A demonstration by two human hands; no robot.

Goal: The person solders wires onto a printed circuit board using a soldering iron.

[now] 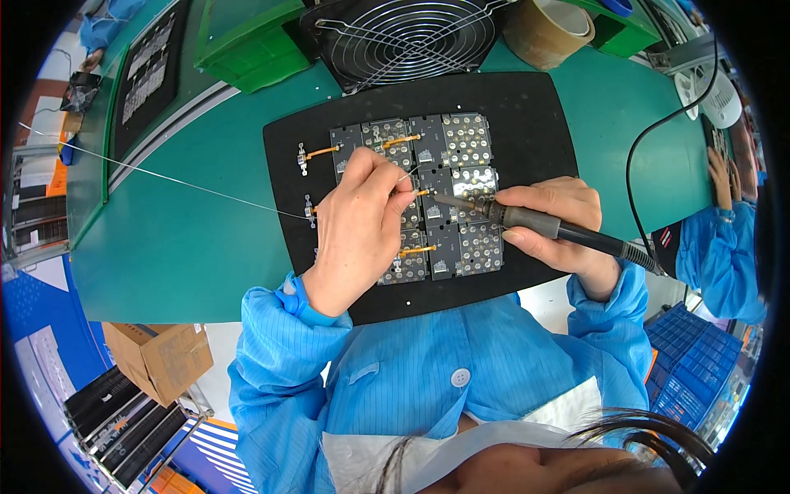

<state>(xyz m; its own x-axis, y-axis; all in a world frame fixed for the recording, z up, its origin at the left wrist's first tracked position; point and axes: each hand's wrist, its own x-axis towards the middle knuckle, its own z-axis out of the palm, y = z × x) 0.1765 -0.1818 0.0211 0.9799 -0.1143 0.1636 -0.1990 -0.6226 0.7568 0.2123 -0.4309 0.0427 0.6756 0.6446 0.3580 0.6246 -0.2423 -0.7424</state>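
**Two hands soldering at a panel of circuit boards**

The left hand [360, 222] lies over the panel of small circuit boards [428, 198], its fingers pinched closed on a thin solder wire [164, 174] that trails away toward 9 o'clock across the green bench [189, 247]. The right hand [559, 226], at 3 o'clock of the panel, has its fingers wrapped around the dark handle of a soldering iron [527, 221]; the tip points toward 9 o'clock and meets the wire's end near the panel's centre, just beside the left fingertips. The panel rests on a black mat [527, 123] in the middle of the bench. Short orange leads [322, 151] run from the panel's left edge. At 12 o'clock beyond the mat stand a wire-guarded fan [403, 37] and a roll of brown tape [547, 33]. At 3 o'clock a co-worker's blue sleeve [720, 255] shows
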